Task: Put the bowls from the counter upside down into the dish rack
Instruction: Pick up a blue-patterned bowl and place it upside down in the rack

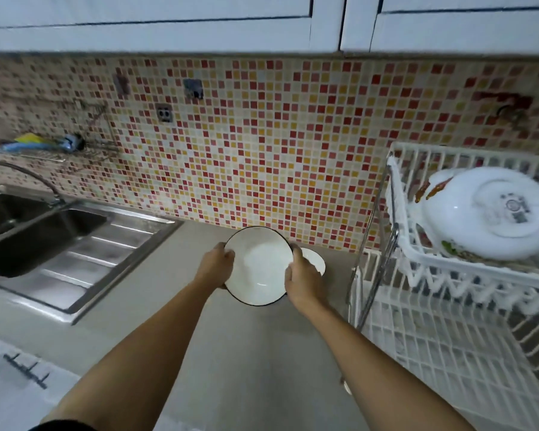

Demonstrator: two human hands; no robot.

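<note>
Both hands hold a white bowl with a dark rim [258,266] over the grey counter, its opening facing up towards me. My left hand [214,263] grips its left edge and my right hand [302,279] grips its right edge. A smaller white bowl [315,259] sits on the counter just behind my right hand, partly hidden by it. At the right stands the white two-tier dish rack [423,265]. A large white bowl with a floral pattern [483,213] lies upside down in its upper tier.
A steel double sink [53,244] with a drainboard and a tap [22,174] fills the left. A wall-mounted wire shelf [53,146] holds sponges. Mosaic tiles back the counter, with white cabinets [168,23] overhead. The rack's lower tier [433,353] is a white grid.
</note>
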